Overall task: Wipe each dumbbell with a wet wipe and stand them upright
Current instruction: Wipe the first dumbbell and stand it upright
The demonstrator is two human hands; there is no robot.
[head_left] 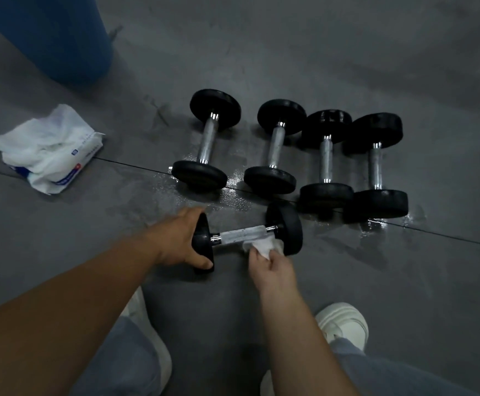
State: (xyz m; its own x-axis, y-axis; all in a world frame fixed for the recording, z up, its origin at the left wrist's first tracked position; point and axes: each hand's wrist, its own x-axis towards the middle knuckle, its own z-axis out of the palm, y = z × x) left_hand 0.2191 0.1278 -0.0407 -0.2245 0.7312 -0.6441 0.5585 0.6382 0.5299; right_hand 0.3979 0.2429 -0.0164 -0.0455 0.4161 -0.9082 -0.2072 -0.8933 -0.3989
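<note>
Here the dumbbell (247, 237) being cleaned lies on its side on the floor (404, 67), just in front of the person's feet. It looks heavy and hard, with a shiny metal bar in the middle and a thick black round weight at each end. The bar may be slippery when wet, so the round ends look like the safer place to hold. The left hand (180, 241) has its grip wrapped over the left weight and seems to keep it from rolling. The right hand (271, 260) has its grip pinched shut on a soft white wet wipe (261, 245), pressed against the bar near the right weight. Behind it, four more dumbbells (324, 158) lie in a row on wet floor. None stands upright yet. Well apart to the left sits a pack of wipes (47, 150), and a blue bin (53, 35) stands behind it.
</note>
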